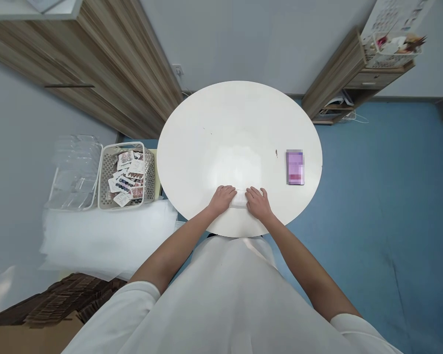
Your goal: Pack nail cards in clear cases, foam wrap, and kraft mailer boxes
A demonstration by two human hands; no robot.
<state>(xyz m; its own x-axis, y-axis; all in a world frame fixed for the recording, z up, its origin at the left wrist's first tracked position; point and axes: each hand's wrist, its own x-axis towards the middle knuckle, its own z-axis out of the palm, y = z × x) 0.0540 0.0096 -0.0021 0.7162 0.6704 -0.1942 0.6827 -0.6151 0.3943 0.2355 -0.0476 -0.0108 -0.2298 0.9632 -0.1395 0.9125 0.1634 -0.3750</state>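
A small whitish, see-through wrapped packet (238, 199) lies flat near the front edge of the round white table (236, 113). My left hand (222, 198) grips its left end, fingers curled over it. At the opposite end, my right hand (257, 202) holds on in the same way, thumb turned inward. What is inside the wrapping cannot be made out. To the right on the tabletop lies a purple box-like item (295, 167), its face blurred.
Left of the table stand a white basket (143, 172) of carded packets and a stack of clear plastic trays (76, 172). White translucent sheets (107, 236) and flattened cardboard (55, 305) lie nearer. A wooden cabinet (107, 64) and a shelf unit (335, 73) flank the table behind.
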